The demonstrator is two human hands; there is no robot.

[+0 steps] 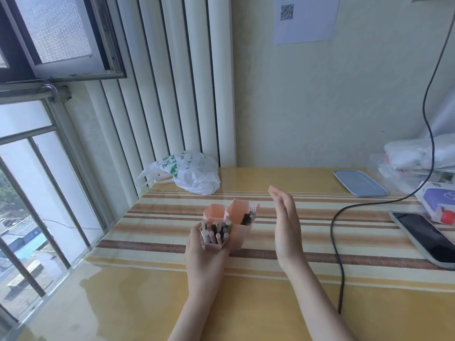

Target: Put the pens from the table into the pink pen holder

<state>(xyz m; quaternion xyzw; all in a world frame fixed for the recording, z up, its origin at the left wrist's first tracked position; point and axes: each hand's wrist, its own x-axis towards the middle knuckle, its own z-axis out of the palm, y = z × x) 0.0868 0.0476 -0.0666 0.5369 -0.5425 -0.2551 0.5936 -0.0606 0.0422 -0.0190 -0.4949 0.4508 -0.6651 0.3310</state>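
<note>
The pink pen holder (235, 212), made of hexagonal compartments, stands on the striped table mat. Several pens (216, 232) stand upright in its near compartment, and a few more (248, 217) lean in the right one. My left hand (204, 257) grips the holder's near side from below, fingers wrapped around it. My right hand (285, 225) hovers just right of the holder, held edge-on with straight fingers and holding nothing. No loose pens show on the table.
A white plastic bag (187, 172) lies at the back left by the radiator. A blue lid (359, 183), a phone (426, 238), a black cable (337, 242) and stacked boxes (438, 203) sit to the right. A window runs along the left.
</note>
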